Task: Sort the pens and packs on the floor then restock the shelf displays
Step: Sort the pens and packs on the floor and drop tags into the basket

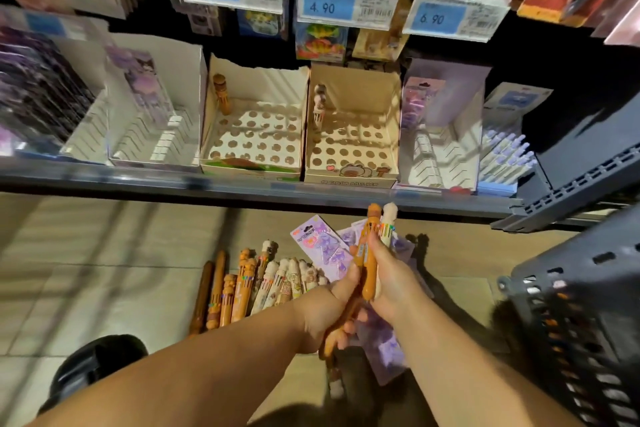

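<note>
Fingers (379, 248) of the right hand (391, 277) are curled tight round two pens held upright: an orange pen (367, 253) and a white pen (388, 218), tops sticking up above the fist. Left hand (327, 308) sits just beside it, touching, fingers clamped on a bunch of brown pens (329, 343) that point down; exact count can't be told. Both hands hover over the floor, not on it. Black shoe (93, 367) at lower left. Dark plastic basket (581, 305) at right edge, tilted.

On the tiled floor (104, 270), left of the hands, a row of pens (256, 284) lies side by side, browns at left, whites at right. Purple packs (318, 246) lie under and behind the hands, overlapping.

Further back, the shelf (207, 184) edge. On it, a left pen box (252, 139) with a grid of holes, one brown pen (221, 94) standing in its back left corner. Next to it, touching, a right pen box (349, 146), one pale pen (318, 104) standing at its back left. A white slotted box (156, 128) on the left holds one purple pack (142, 87); another slotted box (440, 142) on the right holds a pack (415, 104) too. Lavender pens (505, 156) at far right. Price tags (346, 3) above read 5.90, 4.90, 6.90.
</note>
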{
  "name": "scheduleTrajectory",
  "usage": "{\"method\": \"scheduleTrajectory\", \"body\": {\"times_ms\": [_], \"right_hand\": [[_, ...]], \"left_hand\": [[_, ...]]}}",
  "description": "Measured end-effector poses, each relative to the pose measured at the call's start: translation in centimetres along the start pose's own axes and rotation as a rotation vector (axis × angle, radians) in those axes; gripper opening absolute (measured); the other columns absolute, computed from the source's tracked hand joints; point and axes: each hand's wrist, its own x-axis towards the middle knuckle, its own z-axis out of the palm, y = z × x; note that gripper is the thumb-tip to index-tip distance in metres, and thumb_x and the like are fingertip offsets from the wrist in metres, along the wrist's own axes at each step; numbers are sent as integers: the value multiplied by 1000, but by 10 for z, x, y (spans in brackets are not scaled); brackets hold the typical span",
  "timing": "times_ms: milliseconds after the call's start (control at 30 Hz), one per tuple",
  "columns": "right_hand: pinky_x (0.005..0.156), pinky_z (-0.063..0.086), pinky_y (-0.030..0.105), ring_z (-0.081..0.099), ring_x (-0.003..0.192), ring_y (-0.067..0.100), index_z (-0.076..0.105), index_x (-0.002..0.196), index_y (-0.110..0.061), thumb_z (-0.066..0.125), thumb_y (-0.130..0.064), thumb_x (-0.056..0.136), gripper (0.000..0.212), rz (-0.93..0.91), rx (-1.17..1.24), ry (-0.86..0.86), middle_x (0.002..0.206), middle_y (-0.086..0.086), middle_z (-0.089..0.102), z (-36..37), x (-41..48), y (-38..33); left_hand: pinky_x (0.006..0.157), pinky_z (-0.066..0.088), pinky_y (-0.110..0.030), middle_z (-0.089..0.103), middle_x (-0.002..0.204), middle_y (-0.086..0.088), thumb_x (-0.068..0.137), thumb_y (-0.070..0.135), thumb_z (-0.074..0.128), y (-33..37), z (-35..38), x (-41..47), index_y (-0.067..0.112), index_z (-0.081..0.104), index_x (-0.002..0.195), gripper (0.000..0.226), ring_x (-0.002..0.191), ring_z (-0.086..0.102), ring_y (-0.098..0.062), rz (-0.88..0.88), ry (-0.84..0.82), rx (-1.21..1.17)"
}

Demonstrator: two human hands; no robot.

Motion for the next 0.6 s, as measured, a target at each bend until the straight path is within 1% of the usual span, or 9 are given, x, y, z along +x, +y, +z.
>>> {"method": "scheduleTrajectory", "body": {"times_ms": [67, 200, 267, 300, 333, 367, 467, 533, 600], "right_hand": [[66, 56, 34, 70, 76, 22, 67, 111, -10, 67, -38, 85, 38, -9, 22, -15, 85, 9, 73, 5, -1, 0], [53, 51, 31, 63, 57, 21, 61, 102, -11, 59, -31, 93, 22, -56, 9, -62, 70, 7, 68, 12, -6, -4], [45, 45, 27, 58, 45, 22, 57, 104, -12, 56, -31, 95, 21, -82, -110, -90, 63, 8, 63, 15, -10, -2], [44, 41, 25, 56, 44, 23, 56, 105, -13, 56, -32, 95, 21, -87, -195, -112, 62, 10, 62, 18, -13, 0], [44, 40, 24, 56, 46, 24, 56, 106, -15, 56, -33, 94, 22, -74, -280, -138, 63, 11, 61, 21, -16, 4], [48, 41, 27, 56, 52, 26, 56, 108, -17, 58, -35, 92, 25, -56, -345, -176, 67, 12, 61, 26, -20, 10], [64, 53, 33, 64, 75, 22, 55, 119, -24, 62, -36, 85, 36, -26, -470, -301, 88, 6, 67, 41, -29, 28], [77, 56, 32, 66, 91, 13, 49, 122, -33, 56, -28, 95, 28, -45, -516, -309, 104, -1, 67, 47, -30, 40], [91, 53, 38, 63, 107, 16, 45, 128, -38, 53, -33, 98, 32, -64, -564, -308, 118, -1, 63, 51, -25, 49]], "left_hand": [[37, 29, -18, 48, 50, 3, 70, 74, 41, -1, -7, -5, 14, 50, 74, 61, 39, 36, -8, 5, 44, 38], [50, 22, -24, 50, 57, 0, 64, 89, 50, -14, -31, 0, 19, 59, 85, 74, 45, 36, -14, 53, 273, -5], [51, 30, -24, 58, 61, 0, 71, 87, 46, -17, -41, 0, 17, 62, 103, 79, 47, 46, -15, 92, 412, -50], [55, 41, -27, 66, 74, -3, 75, 84, 44, -16, -44, -3, 16, 59, 117, 81, 58, 60, -18, 110, 448, -72], [63, 50, -30, 71, 95, -6, 77, 80, 43, -15, -47, -4, 17, 53, 129, 83, 78, 68, -22, 133, 454, -88], [65, 52, -28, 68, 109, -6, 80, 77, 43, -14, -49, -8, 17, 47, 137, 82, 90, 69, -21, 153, 447, -98], [56, 51, -21, 67, 110, -3, 87, 67, 46, -10, -54, -15, 14, 44, 138, 73, 88, 67, -13, 197, 404, -108], [65, 56, -25, 70, 112, -5, 83, 67, 50, -12, -59, -17, 15, 49, 134, 73, 96, 70, -18, 220, 384, -135], [78, 58, -31, 71, 113, -6, 81, 66, 54, -16, -65, -18, 13, 49, 136, 77, 100, 70, -20, 245, 393, -179]]}}
